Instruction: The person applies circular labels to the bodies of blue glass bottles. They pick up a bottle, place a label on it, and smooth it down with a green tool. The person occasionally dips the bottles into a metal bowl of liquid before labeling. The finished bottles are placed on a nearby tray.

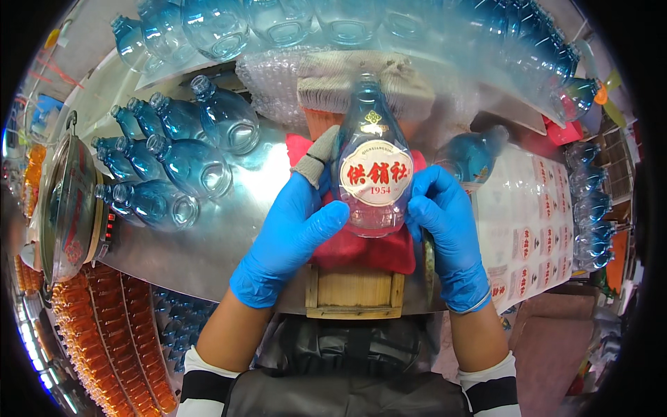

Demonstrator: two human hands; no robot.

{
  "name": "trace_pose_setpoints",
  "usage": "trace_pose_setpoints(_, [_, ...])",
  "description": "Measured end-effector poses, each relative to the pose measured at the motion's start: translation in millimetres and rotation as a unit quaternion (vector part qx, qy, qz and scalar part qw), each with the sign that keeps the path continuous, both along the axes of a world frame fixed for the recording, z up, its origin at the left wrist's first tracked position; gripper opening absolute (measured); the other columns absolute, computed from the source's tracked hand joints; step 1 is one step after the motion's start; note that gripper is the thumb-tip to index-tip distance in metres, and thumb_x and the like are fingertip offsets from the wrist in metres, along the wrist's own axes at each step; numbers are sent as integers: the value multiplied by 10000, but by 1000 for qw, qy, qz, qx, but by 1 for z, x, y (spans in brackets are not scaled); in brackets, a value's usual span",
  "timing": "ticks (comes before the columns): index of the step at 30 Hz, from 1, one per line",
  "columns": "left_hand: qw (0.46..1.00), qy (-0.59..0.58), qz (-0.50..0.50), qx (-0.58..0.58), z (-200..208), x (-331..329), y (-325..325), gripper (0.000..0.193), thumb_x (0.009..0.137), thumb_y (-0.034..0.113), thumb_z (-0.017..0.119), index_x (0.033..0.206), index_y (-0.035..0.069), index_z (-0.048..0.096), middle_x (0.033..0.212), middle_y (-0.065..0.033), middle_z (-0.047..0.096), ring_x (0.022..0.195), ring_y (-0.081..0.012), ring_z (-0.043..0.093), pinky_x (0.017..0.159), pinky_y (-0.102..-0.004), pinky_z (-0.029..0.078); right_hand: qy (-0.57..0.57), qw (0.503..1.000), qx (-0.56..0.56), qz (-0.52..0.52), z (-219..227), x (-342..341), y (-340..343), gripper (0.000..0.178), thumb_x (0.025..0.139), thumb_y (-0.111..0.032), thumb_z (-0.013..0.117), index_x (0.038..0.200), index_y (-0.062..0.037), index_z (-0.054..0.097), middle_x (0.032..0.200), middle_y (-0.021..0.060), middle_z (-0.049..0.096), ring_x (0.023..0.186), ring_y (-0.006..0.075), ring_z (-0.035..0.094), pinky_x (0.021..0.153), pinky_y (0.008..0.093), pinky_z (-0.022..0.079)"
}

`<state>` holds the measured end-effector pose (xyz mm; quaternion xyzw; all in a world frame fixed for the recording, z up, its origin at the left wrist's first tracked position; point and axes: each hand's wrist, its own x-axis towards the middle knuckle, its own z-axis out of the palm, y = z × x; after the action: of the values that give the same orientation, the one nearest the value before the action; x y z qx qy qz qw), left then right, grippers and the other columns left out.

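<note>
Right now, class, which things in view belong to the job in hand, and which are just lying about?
Belonging, it seems:
labelled blue bottle, between left hand and right hand
red cloth beneath it
sheet of matching labels, right

Probably lying about:
bubble wrap
orange containers, lower left

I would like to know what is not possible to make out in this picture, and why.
Head view, all:
Left hand: some fingers hidden, by the hand itself or the labelled blue glass bottle.
Wooden stand: far part covered by red cloth.
Back-row blue bottles: several necks cut off by the upper edge.
Label sheet: finest print too small.
Thin curved object: kind unclear, upper part hidden by the right hand.
</note>
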<state>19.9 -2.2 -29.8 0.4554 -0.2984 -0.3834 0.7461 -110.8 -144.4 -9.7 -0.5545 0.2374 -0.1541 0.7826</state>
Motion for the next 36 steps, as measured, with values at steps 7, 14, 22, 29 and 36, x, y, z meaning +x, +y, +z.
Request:
trace_pose_setpoints(7, [1000, -3, 7, 23, 6, -6, -1, 838, 760, 125, 663, 1399, -35, 145, 1419, -158, 259, 1310, -240, 264, 1082, -342, 199, 0, 999, -37, -12, -1, 5, -1, 227, 714, -73, 748, 804, -79, 541, 739, -34, 531, 693, 42, 485, 644, 190, 426])
trace_pose_setpoints(14, [1000, -9, -9, 1, 6, -4, -1, 765, 779, 70, 622, 1393, -33, 177, 1393, -144, 310, 1288, -217, 304, 1071, -332, 231, -41, 999, -7, -13, -7, 3, -1, 233, 711, -42, 742, 825, -74, 542, 776, -21, 540, 726, 57, 509, 679, 206, 453])
trace_pose_setpoints(22, [1000, -4, -14, -5, 6, -1, 3, 745, 790, 35, 587, 1396, -38, 159, 1401, -141, 299, 1290, -217, 303, 1069, -332, 236, -70, 997, -10, -4, -13, 2, 0, 266, 693, 16, 734, 851, -73, 540, 822, -8, 552, 765, 74, 537, 718, 222, 484])
trace_pose_setpoints(29, [1000, -1, -18, -2, 5, -2, 2, 754, 792, 36, 601, 1399, -27, 158, 1403, -137, 300, 1293, -215, 301, 1071, -329, 233, -94, 996, 11, -5, -20, 1, -1, 261, 693, 37, 720, 852, -73, 545, 821, -11, 559, 766, 70, 540, 712, 217, 483])
trace_pose_setpoints(36, [1000, -12, -18, 7, 5, -2, 1, 751, 791, 29, 596, 1402, -20, 161, 1405, -128, 299, 1296, -210, 298, 1073, -327, 229, -31, 994, 78, -67, -19, -3, 0, 201, 806, -249, 651, 869, -84, 555, 748, -23, 515, 653, 77, 496, 552, 198, 407])
